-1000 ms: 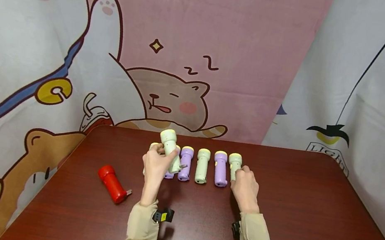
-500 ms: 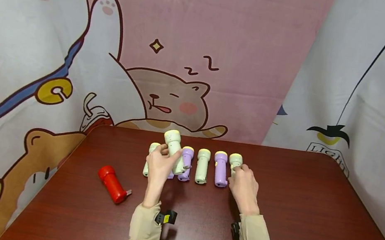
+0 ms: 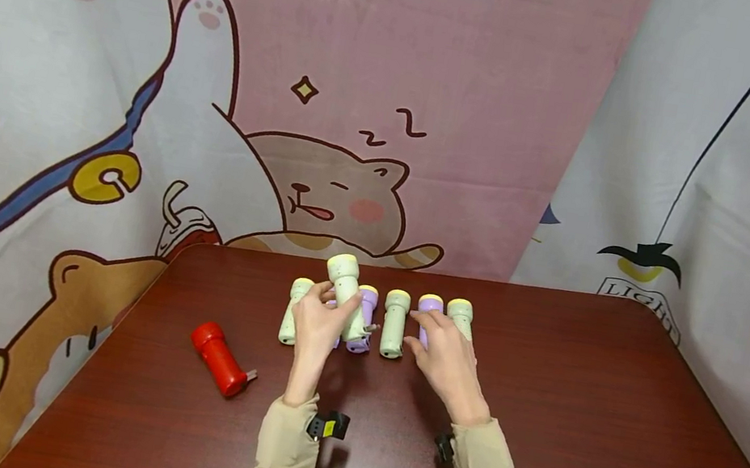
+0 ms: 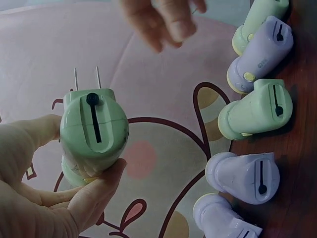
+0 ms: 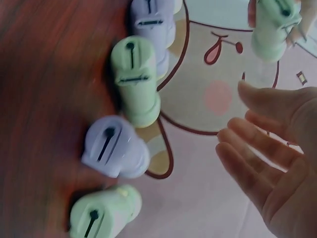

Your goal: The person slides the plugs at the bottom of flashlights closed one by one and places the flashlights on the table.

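Observation:
My left hand (image 3: 317, 329) holds a pale green flashlight (image 3: 344, 271) with a yellow rim, raised over the left part of a row of flashlights. Its fold-out plug prongs (image 4: 97, 78) stand out from the tail end, beside a slot with a black knob. My right hand (image 3: 445, 360) hovers above the row's right part, fingers loosely spread and holding nothing, as the right wrist view also shows. Beneath it, a purple flashlight (image 3: 431, 303) and a green flashlight (image 3: 461, 312) are partly covered. Left of that hand lies another green flashlight (image 3: 394, 323).
A further green flashlight (image 3: 293, 313) ends the row at the left, with purple ones (image 3: 368, 299) partly hidden behind the left hand. Apart from them, a red flashlight (image 3: 218, 359) lies on the dark wooden table (image 3: 608, 435), prongs out. Printed cloth (image 3: 496, 122) hangs behind.
My left hand has shifted slightly right with the green flashlight. My right hand has come away from the rightmost green flashlight, moving left, and its fingers have spread.

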Motion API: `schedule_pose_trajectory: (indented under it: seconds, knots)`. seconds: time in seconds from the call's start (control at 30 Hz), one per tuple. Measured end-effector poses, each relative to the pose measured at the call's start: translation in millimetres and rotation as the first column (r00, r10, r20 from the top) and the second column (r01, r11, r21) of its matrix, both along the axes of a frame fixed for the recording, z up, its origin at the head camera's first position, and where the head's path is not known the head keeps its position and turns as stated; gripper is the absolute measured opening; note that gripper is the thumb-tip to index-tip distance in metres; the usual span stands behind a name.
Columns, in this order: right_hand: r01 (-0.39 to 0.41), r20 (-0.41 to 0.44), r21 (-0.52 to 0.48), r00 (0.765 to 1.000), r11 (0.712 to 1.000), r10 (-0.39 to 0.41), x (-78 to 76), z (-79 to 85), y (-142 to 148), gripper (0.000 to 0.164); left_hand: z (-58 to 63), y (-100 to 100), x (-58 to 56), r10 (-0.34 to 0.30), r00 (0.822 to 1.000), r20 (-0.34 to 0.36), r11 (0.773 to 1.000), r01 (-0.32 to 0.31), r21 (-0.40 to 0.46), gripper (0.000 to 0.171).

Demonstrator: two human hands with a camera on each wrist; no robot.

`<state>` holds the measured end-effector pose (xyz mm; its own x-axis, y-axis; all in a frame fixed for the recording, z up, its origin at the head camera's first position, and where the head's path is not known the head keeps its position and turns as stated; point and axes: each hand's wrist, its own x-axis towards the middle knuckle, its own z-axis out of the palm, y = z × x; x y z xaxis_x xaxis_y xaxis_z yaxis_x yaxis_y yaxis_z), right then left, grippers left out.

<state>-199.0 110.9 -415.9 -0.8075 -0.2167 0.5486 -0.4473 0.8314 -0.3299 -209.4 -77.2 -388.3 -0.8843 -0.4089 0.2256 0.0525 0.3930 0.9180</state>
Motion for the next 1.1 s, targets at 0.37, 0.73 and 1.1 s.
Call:
schedule_pose_trajectory:
  seconds: [0.37, 0.73, 1.1]
  knots:
    - [-0.202, -0.053, -0.016, 0.978, 0.979, 0.201, 9.2, 9.1, -23.7, 0.044, -0.9, 6.2, 1.5, -0.046, 0.999, 0.004, 0.999, 0.046, 0.02, 0.054]
    - [-0.253, -0.166, 0.027, 0.953, 0.967, 0.254, 11.1, 6.0, -30.1, 0.039, -1.2, 8.9, 0.7, -0.09, 0.996, 0.021, 0.995, 0.089, 0.048, 0.052]
    - [-0.27, -0.227, 0.054, 0.934, 0.961, 0.275, 9.3, 3.9, -30.2, 0.036, -0.7, 8.4, 1.1, -0.091, 0.995, 0.038, 0.996, 0.091, 0.02, 0.053]
